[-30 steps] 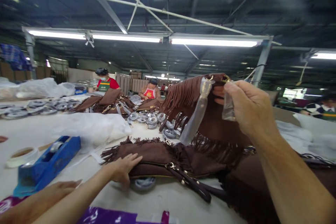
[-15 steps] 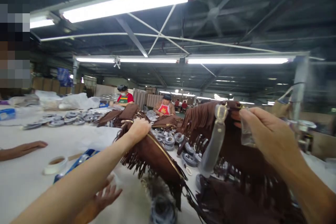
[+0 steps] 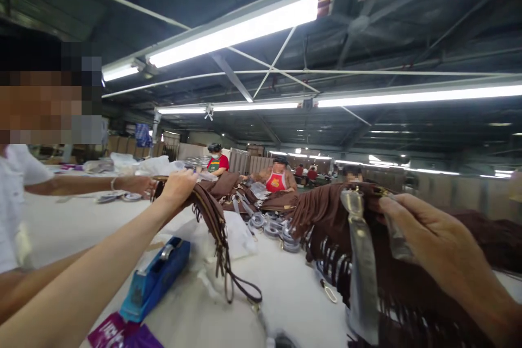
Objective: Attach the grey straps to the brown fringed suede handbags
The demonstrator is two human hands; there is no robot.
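My left hand (image 3: 179, 187) is closed on the top edge of a brown fringed bag (image 3: 212, 212). The bag's fringe and a thin wrist loop hang down at the right. A co-worker's hand (image 3: 138, 186) is at the far end of this bag; whether it grips is unclear. At the right, my right hand (image 3: 432, 244) pinches the top of another brown fringed bag (image 3: 411, 288) beside its metal fitting. A plastic-wrapped strap tab (image 3: 362, 277) hangs from that bag, left of my fingers.
A blue tape dispenser (image 3: 157, 280) stands on the white table (image 3: 302, 288), near a purple packet (image 3: 122, 333). Plastic-wrapped coiled straps (image 3: 281, 231) and more brown bags (image 3: 228, 185) lie farther back. A co-worker (image 3: 18, 201) stands close at the left; others sit across.
My left hand has carried its bag leftward and up toward the co-worker, whose hand now meets it. The view has swung left. My right hand still holds the other bag.
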